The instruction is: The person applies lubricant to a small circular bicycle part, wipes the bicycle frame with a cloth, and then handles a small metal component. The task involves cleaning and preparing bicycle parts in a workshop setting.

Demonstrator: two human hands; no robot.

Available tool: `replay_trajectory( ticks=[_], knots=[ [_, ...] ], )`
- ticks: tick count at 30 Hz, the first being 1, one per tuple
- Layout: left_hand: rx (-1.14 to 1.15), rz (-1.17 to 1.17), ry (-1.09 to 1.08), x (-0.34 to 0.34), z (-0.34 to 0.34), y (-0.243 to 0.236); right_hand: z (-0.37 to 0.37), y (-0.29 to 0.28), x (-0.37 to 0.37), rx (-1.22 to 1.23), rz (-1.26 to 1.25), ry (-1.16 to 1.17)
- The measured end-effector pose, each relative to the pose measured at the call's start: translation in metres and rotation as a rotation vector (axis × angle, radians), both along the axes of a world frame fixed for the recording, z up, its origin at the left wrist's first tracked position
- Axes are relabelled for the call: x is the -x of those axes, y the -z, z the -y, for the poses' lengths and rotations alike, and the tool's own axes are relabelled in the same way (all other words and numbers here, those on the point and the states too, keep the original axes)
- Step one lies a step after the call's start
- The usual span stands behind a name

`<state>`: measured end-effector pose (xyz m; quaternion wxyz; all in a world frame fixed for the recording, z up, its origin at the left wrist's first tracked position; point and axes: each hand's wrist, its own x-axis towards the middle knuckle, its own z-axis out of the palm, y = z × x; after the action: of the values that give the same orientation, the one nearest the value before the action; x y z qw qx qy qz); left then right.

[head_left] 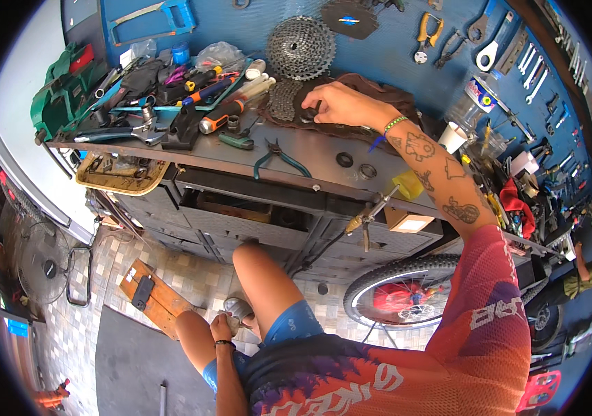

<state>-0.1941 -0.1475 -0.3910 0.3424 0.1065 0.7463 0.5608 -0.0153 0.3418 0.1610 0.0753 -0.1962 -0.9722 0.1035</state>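
My right hand (344,105) reaches over the workbench, its fingers curled and closed round a small dark round part (308,116). That part sits on a brown rag (372,87); much of it is hidden by the fingertips. A bicycle chain (282,102) lies bunched just left of the hand. Behind it a cassette (301,48) leans against the blue wall. Down by my knees, my left hand (222,327) is closed on a crumpled pale cloth or paper (243,323). Nearer the bench edge rest a black ring (344,159) and a metallic ring (367,171).
Pliers (281,159), a green-handled tool (237,141) and piled tools crowd the bench's left. A plastic bottle (476,97) and paper cup (453,137) stand right of my forearm. An air gun (372,215) hangs at the front edge, above a bicycle wheel (362,284).
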Motion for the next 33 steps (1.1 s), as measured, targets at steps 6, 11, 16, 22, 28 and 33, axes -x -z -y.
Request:
replay_trajectory(
  ticks=[6, 11, 16, 22, 28, 33],
  knots=[
    [0.065, -0.015, -0.002, 0.004, 0.005, 0.004, -0.004, -0.003, 0.015, 0.024, 0.061, 0.006],
    [0.054, -0.037, 0.012, 0.004, -0.013, 0.005, -0.011, -0.003, 0.021, 0.012, 0.048, 0.003],
    [0.057, -0.05, 0.036, 0.001, -0.016, 0.001, -0.014, -0.002, 0.016, -0.014, 0.066, 0.011],
    [0.089, -0.047, 0.045, 0.0, -0.014, -0.015, -0.008, 0.016, 0.011, -0.189, -0.019, -0.069],
    [0.052, -0.069, 0.047, 0.0, -0.011, -0.012, -0.005, 0.04, -0.002, -0.428, 0.008, -0.162],
    [0.059, 0.007, 0.049, -0.002, -0.014, -0.009, -0.001, 0.049, -0.026, -0.331, 0.062, -0.185]
  ],
)
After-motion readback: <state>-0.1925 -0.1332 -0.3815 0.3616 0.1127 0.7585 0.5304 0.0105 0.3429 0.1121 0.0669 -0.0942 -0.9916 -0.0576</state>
